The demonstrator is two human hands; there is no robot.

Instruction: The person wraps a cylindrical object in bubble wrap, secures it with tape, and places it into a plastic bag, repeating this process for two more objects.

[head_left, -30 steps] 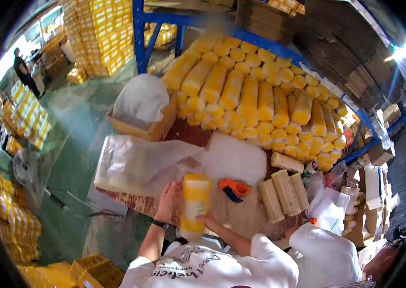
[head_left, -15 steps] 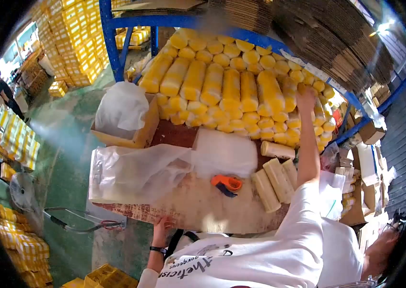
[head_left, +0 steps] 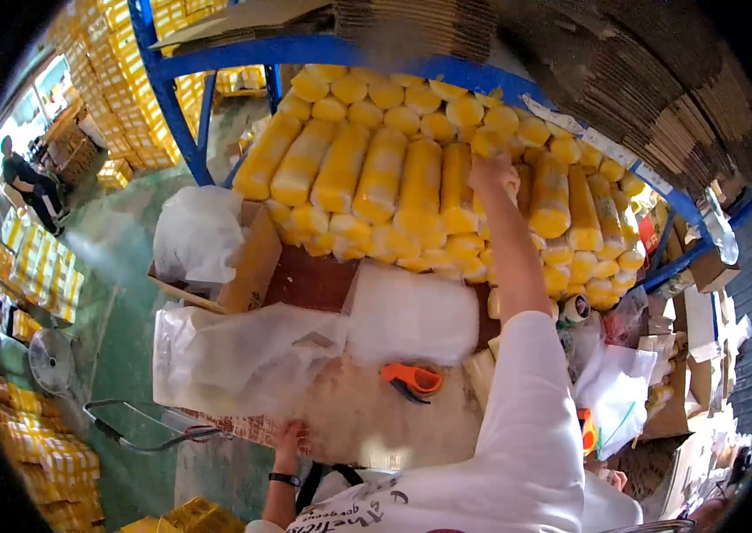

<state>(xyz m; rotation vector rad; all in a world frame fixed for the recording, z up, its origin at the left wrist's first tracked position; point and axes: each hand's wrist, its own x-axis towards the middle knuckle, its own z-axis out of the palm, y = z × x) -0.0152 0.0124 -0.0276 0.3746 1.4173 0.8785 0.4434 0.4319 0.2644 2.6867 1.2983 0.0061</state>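
Packs: yellow-wrapped, stacked in tight rows (head_left: pixel 385 178) behind the counter (head_left: pixel 340 435), beneath the blue rack beam (head_left: pixel 331 55).
Right hand: mine (head_left: pixel 493 173), at the upper layer, fingers curled by one pack; whether they grip it, I cannot tell.
Left hand: mine (head_left: pixel 290 437), on the near counter edge; resting or gripping, I cannot tell.
Grip, judged: fingers well round the pack's body; wrapping alone could slide or tear.
Draw, judged: straight up first, clear of both neighbours, then toward me; dragging sideways could upset the row.
Clearance: rack beam above the pile; my forearm and sleeve cross above pale blocks (head_left: pixel 482 377), partly hidden, so a low elbow could knock them.
Counter middle: orange tape dispenser (head_left: pixel 413 379), just before white sheets (head_left: pixel 411 315).
Counter left: crumpled clear film (head_left: pixel 242 351); behind it, carton (head_left: pixel 260 258) holding white plastic (head_left: pixel 198 233).
Right side: another person's hand (head_left: pixel 616 480), apart from mine.
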